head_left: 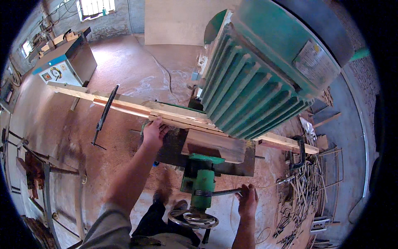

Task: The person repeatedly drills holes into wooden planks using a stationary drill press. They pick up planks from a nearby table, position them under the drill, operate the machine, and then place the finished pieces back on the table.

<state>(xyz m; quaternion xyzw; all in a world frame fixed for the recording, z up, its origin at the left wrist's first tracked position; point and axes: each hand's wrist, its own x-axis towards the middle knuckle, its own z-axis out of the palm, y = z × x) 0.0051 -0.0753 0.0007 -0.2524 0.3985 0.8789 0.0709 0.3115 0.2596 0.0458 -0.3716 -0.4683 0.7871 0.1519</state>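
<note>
My left hand is closed on the near edge of a wooden strip, which lies along a long pale beam. The fingers curl at the strip's end, partly hidden. My right hand is wrapped round the end of a metal lever. That lever sticks out from a green screw clamp with a shiny handwheel below it. The clamp's head sits against a thick wood block on a dark machine table. A big green finned motor hides part of the beam.
A black bar clamp hangs on the beam's left part, a black C-clamp on its right end. A grey machine cabinet stands at far left. Piled wood offcuts lie at right. A metal rack stands at lower left.
</note>
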